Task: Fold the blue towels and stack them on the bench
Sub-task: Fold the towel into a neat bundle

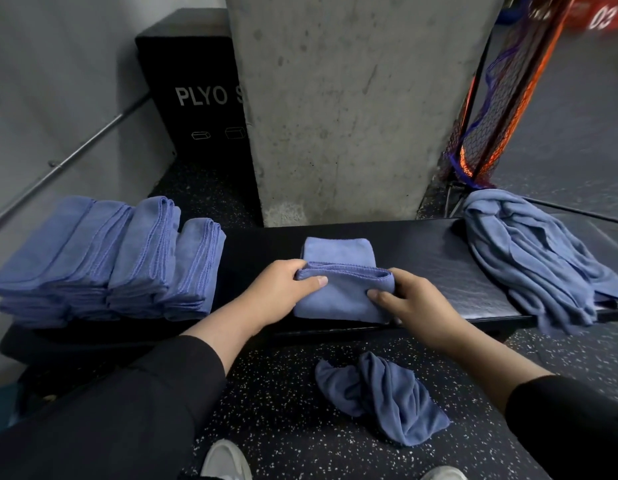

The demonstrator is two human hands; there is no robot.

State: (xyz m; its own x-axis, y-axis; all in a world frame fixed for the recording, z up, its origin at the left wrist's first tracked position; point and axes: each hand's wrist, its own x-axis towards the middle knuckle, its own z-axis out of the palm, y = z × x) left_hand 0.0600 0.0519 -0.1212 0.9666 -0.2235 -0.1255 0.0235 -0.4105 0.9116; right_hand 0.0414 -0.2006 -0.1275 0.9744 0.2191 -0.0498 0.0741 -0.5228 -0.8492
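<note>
A partly folded blue towel [338, 292] lies in the middle of the black bench [439, 268]. My left hand [283, 289] grips its left edge, thumb on top and fingers curled under the fold. My right hand [409, 299] pinches the right edge of the same fold. Stacks of folded blue towels [103, 261] stand in several rows on the bench's left end. A heap of unfolded blue towels [536, 258] lies on the right end and hangs over the front edge. One crumpled towel [387, 396] lies on the floor below the bench.
A concrete pillar [352, 109] rises right behind the bench. A black plyo box [196, 91] stands at the back left beside a wall rail [75, 150]. An orange and purple net [497, 98] hangs at the right. My shoes [224, 462] are on the speckled floor.
</note>
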